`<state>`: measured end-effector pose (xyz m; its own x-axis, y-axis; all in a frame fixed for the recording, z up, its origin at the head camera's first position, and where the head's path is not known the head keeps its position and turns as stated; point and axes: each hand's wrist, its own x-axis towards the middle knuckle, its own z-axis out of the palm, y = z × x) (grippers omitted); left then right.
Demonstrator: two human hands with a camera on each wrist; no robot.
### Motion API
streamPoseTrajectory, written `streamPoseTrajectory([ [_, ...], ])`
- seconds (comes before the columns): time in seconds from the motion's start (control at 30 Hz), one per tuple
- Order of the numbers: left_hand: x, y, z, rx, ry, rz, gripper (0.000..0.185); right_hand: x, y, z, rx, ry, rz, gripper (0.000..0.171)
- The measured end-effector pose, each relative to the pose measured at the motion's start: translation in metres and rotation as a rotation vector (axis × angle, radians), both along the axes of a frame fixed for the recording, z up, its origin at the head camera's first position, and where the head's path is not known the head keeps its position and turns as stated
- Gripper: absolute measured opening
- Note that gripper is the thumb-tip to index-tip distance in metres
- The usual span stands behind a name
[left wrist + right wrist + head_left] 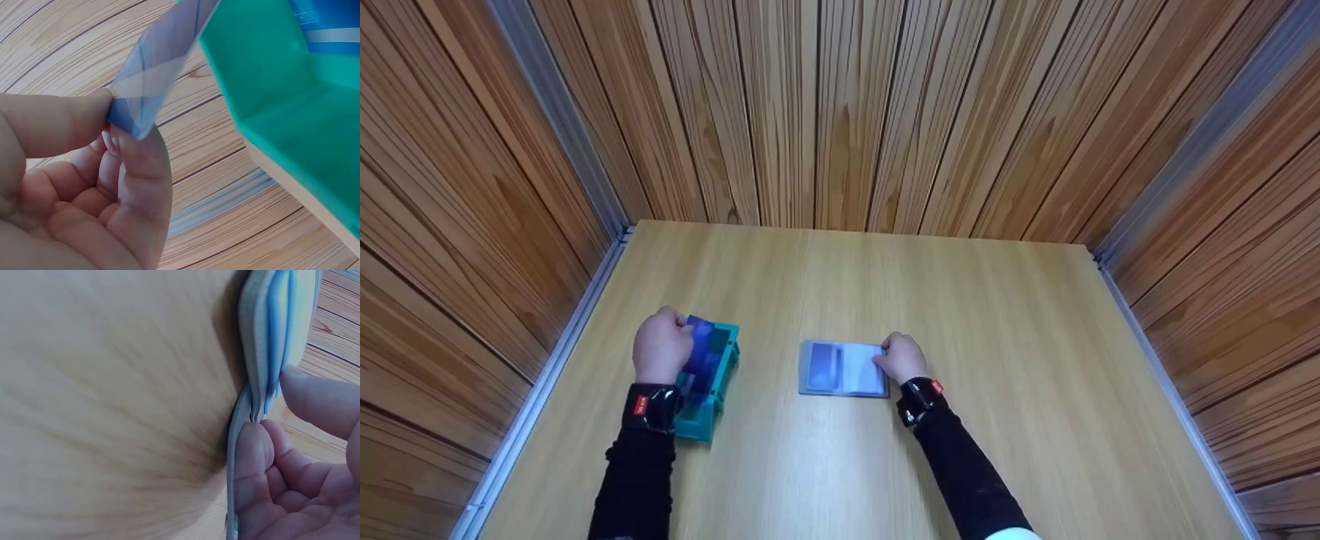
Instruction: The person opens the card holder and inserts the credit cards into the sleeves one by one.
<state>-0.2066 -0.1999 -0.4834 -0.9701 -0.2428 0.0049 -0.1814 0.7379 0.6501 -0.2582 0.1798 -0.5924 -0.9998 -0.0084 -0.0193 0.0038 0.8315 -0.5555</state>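
My left hand (662, 346) pinches a thin, glossy blue card (160, 62) by one end, between thumb and finger. The card slants beside the wall of a teal plastic bin (264, 95) and overlaps the bin in the head view. Inside the bin lies another blue item (334, 25) with a silver stripe. On the table at the middle, a card holder (825, 369) lies open, with clear sleeves and a blue panel on its left part. My right hand (904, 358) grips its right edge, thumb on the sleeves (281, 332) and fingers at the cover below.
The wooden table (960, 300) bears both the bin and the card holder, the bin to the left. Wood-plank walls (840, 112) rise behind and at both sides, with metal rails (547, 367) along the table's side edges.
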Motion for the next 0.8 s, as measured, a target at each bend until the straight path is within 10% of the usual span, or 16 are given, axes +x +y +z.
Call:
streamPoseTrajectory([
  [0.8, -0.004, 0.033, 0.012, 0.090, 0.113, -0.011, 0.015, 0.000, 0.001, -0.001, -0.011, 0.004, 0.003, 0.023],
])
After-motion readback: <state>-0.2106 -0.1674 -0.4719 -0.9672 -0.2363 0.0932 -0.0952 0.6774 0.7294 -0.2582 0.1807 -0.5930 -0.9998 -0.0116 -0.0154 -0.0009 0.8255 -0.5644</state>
